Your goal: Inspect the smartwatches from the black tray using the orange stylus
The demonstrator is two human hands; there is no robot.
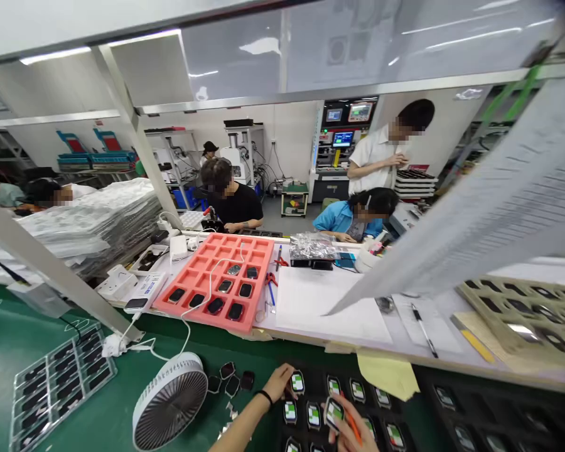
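My left hand (279,384), with a black band on the wrist, has its fingers closed at the edge of a smartwatch (297,382) at the upper left of a black tray (303,432). In my right hand (353,436) is another smartwatch (334,413), held tilted above the tray. An orange, stick-like thing (353,423) also lies along the right hand's fingers; its kind is unclear. Several more smartwatches (313,415) with lit green and white screens sit in the tray's pockets around both hands. None of the watches has a strap.
A round fan (172,402) and several dark watch cases (233,384) are left of the tray. Beyond stands a shelf with a pink foam tray (193,263), papers (329,307) and a pen (424,329). Another black tray (499,408) is at right. Co-workers sit and stand behind.
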